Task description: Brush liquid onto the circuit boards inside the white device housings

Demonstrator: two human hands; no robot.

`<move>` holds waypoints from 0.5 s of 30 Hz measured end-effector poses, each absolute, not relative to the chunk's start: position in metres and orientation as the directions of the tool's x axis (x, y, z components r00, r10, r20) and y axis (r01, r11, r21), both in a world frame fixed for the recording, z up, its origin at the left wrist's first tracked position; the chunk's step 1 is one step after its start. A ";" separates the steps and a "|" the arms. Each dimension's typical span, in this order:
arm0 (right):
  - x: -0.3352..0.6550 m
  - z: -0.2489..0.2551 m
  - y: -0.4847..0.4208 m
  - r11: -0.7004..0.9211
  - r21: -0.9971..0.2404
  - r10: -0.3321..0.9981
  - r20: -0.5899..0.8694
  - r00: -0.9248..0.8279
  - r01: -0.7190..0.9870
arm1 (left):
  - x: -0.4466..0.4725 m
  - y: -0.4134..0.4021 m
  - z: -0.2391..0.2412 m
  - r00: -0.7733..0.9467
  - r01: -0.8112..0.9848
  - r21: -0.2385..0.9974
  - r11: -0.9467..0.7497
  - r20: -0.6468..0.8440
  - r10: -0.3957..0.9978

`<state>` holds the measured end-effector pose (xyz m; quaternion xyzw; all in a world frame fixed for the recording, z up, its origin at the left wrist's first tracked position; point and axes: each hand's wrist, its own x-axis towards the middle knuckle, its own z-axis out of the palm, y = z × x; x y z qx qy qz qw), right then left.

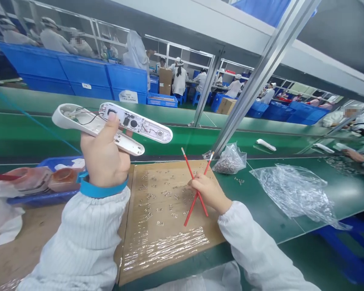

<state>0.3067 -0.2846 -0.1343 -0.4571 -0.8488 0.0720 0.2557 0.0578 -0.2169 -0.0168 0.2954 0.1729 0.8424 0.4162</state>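
Note:
My left hand (104,151) is wrapped round an opened white device housing (127,143), raised above the bench on the left. Its two long halves lie side by side, joined by thin wires. One half (138,123) shows a circuit board and a round black part, with my thumb on its end. Between the fingers of my right hand (209,192) are two thin red-handled brushes (186,157), crossed in an X. That hand is over a cardboard sheet (170,258) scattered with many small metal pieces (160,223).
A clear bag of small metal parts (229,159) stands behind the cardboard. Crumpled clear plastic (294,194) lies at right. A blue tray (45,198) with orange-tinted containers is at left. Behind runs a green belt (188,143) carrying a white housing (266,144). A metal post (251,81) slants upward. Co-workers sit beyond.

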 end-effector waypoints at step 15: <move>0.294 -0.151 -0.280 0.381 -0.537 0.921 0.151 -0.358 0.753 | 0.062 -0.223 -0.016 -0.411 -0.636 0.572 -0.518 0.318 0.854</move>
